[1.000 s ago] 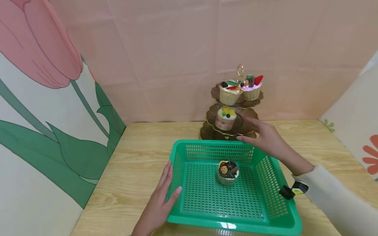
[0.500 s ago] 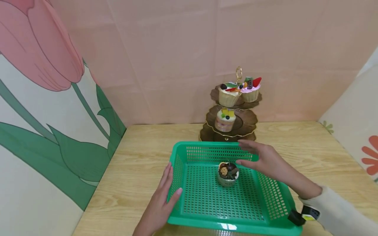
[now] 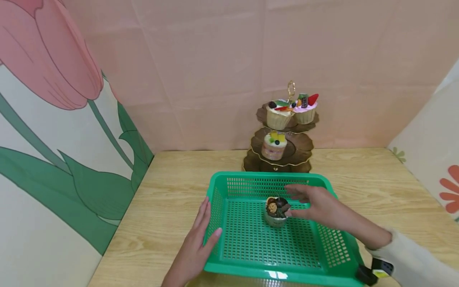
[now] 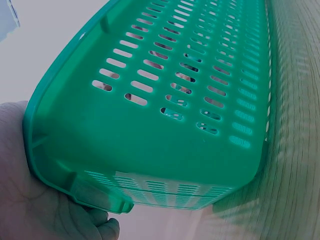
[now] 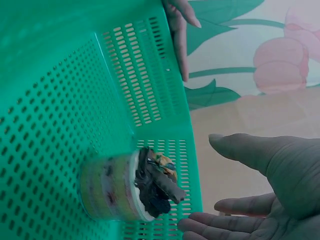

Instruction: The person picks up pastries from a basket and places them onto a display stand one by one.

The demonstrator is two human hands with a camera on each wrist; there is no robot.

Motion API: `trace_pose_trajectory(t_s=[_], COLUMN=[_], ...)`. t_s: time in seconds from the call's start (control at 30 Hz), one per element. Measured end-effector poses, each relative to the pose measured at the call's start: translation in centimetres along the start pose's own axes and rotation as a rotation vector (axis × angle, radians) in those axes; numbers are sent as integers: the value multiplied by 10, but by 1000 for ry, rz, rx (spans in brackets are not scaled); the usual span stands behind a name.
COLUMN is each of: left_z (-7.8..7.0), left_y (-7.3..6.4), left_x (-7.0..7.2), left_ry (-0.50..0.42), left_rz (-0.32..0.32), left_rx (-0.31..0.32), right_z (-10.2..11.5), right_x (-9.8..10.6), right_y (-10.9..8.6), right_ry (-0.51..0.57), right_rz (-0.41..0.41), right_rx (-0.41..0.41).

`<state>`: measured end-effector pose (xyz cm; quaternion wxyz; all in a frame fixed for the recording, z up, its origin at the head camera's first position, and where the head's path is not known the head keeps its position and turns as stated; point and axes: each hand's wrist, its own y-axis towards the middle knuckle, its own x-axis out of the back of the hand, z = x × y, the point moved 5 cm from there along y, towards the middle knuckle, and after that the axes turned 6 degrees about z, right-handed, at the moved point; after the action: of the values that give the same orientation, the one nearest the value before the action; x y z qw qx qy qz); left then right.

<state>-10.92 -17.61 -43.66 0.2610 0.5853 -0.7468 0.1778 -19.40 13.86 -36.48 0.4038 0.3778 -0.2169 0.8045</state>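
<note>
A round layered cake cup [image 3: 276,213] topped with dark chocolate pieces and a walnut stands in the green plastic basket [image 3: 229,265]. My right hand [image 3: 319,207] hovers over the basket just right of the cake cup, thumb and fingers spread apart with nothing between them. In the right wrist view the cake cup's layers [image 5: 107,190] show through its clear side, and the fingertips reach toward its topping. My left hand [image 3: 193,239] rests against the basket's left rim, fingers straight. From the left wrist, the basket's outer wall [image 4: 125,145] fills most of the view.
Behind the basket stands a brown tiered stand [image 3: 299,145] with a gold handle. Its top tier bears a white-topped cupcake [image 3: 279,118] and a pink-topped cupcake [image 3: 305,113]; a fruit cake cup [image 3: 274,147] sits on the tier below. All rest on a wooden table [image 3: 179,179].
My right hand has come back from beside the tiered stand and down into the basket area, close to the chocolate cake cup. The left hand stays at the rim.
</note>
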Motion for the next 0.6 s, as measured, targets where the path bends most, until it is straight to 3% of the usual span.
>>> trace_pose_trajectory(t_s=[0.33, 0.6], left_z=[-1, -1], left_y=[0, 0], left_x=[0, 0], left_ry=[-4, -2], left_rz=[4, 4], left_rx=[-10, -13], right_z=[-4, -14], right_x=[-9, -13], right_y=[-9, -11], right_ry=[31, -10], right_rz=[115, 184], right_rx=[-38, -46])
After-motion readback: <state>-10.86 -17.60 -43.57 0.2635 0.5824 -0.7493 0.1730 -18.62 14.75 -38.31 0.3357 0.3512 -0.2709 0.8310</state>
